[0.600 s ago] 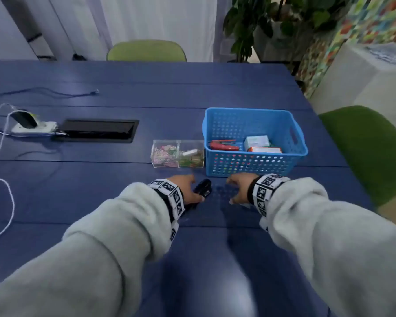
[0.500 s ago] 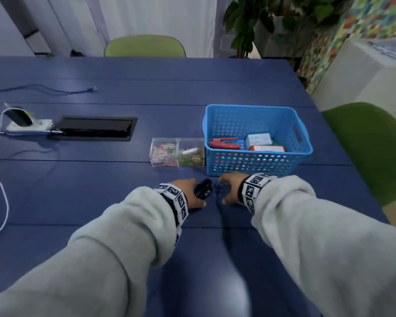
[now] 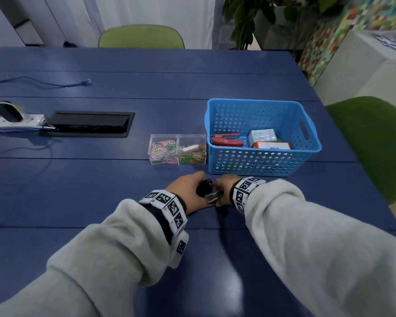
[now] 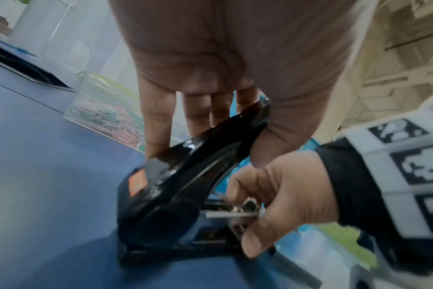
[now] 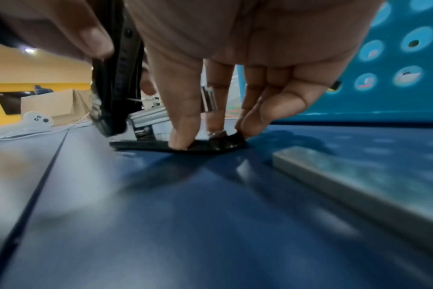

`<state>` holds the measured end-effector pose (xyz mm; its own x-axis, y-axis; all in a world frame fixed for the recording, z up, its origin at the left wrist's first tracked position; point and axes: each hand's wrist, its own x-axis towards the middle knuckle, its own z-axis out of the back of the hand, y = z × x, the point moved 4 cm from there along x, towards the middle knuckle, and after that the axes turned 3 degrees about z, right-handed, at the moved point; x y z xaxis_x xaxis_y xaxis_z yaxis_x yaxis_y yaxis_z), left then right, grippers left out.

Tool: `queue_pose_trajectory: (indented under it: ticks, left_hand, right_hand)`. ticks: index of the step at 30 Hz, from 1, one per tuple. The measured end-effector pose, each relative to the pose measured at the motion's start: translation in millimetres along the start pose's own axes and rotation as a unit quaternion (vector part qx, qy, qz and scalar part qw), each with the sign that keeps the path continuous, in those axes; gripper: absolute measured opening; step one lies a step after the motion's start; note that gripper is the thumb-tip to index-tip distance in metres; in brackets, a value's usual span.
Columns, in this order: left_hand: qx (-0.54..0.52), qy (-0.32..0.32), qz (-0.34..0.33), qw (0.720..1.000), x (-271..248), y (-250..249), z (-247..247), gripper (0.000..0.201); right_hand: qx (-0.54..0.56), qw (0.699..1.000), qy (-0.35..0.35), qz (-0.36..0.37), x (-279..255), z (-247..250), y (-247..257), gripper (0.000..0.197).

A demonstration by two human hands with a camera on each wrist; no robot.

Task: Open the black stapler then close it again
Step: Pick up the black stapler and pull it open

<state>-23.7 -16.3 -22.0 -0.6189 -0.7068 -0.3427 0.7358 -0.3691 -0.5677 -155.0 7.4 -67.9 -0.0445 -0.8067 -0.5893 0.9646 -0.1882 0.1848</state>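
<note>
The black stapler point(image 3: 205, 188) sits on the blue table point(image 3: 101, 191) just in front of the blue basket, between my two hands. My left hand point(image 3: 191, 187) grips its black top arm point(image 4: 205, 152) between fingers and thumb and holds it swung up, steeply tilted. The silver staple magazine point(image 5: 148, 115) is exposed below it. My right hand point(image 3: 223, 192) holds the flat black base point(image 5: 158, 145) against the table with its fingertips point(image 5: 179, 140). In the left wrist view the right hand point(image 4: 245, 219) pinches the front of the base and magazine.
The blue basket point(image 3: 311, 145) holds a red stapler point(image 3: 226, 141) and small boxes. A clear box of coloured paper clips point(image 3: 177, 149) stands left of it. A black cable hatch point(image 3: 89, 123), a power strip point(image 3: 16, 117) and white cables lie far left. A grey bar point(image 5: 359, 185) lies near my right wrist.
My right hand has moved left onto the stapler's base. The left hand has lifted the top arm, so the stapler now stands open with its metal magazine showing.
</note>
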Motion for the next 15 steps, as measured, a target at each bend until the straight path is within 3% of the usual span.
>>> queue_pose_trajectory:
  ticks: [9,15]
  left_hand:
    - [-0.048,-0.050,0.015,0.997,-25,49,34,0.026]
    - [0.045,-0.011,0.092,0.995,-25,76,39,0.024]
  right_hand:
    - [0.040,0.999,-0.019,-0.015,-13,-6,-12,0.037]
    - [0.041,0.999,-0.015,-0.019,-12,-7,-13,0.040]
